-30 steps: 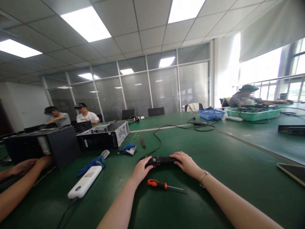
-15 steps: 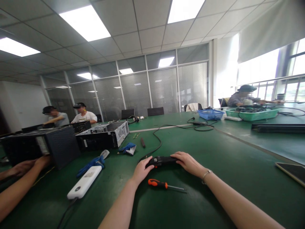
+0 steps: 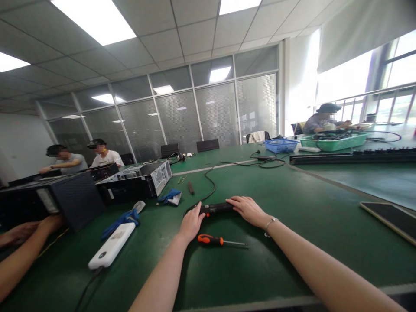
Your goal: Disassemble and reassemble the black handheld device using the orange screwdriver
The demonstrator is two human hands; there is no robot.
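Both my hands are at a black, elongated device (image 3: 218, 208) with a small red button, lying crosswise on the green table. My left hand (image 3: 191, 223) grips its left end, near a black cord. My right hand (image 3: 250, 210), with a bracelet at the wrist, has its fingers curled over the right end; the fingertips are partly hidden. Just in front of the device lies an orange and black screwdriver (image 3: 211, 240), its shaft pointing right, touched by neither hand.
Left are a white power strip (image 3: 112, 245), blue gloves (image 3: 120, 224), an open computer case (image 3: 139, 182) and a dark case (image 3: 78, 201) with a co-worker's hands at it. Right: a phone (image 3: 390, 221), a long black bar (image 3: 325, 159), blue basket (image 3: 281, 146), green basket (image 3: 334, 143). Several people sit around.
The view has turned slightly right, so most things appear further left. The long black bar at the right reaches further left across the table. My hands keep their places on the device.
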